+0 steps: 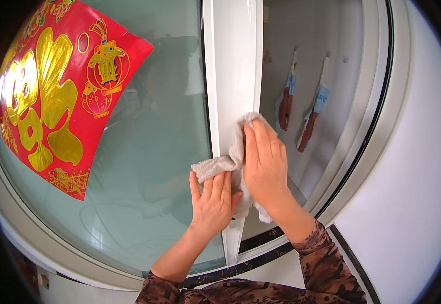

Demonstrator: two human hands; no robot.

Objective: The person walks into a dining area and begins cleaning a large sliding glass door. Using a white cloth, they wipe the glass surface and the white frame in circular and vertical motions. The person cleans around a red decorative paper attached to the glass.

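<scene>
A grey ribbed cloth (214,167) is bunched against the white upright frame (237,68) of a glass sliding door. My right hand (266,167) presses the cloth onto the frame's right edge, fingers pointing up and bent over it. Lower and to the left, my left hand (213,205) lies against the frosted glass pane (159,114). Its fingertips meet the rolled left end of the cloth, and some are hidden beneath that fold. Between the two hands the cloth hangs down, with a loose corner below my right wrist.
A red and gold paper decoration (63,125) is stuck on the glass at left. Through the opening at right, two long hanging items (287,102) show on hooks on a wall. A dark stone sill (239,266) runs below the door; a white wall (402,212) stands at right.
</scene>
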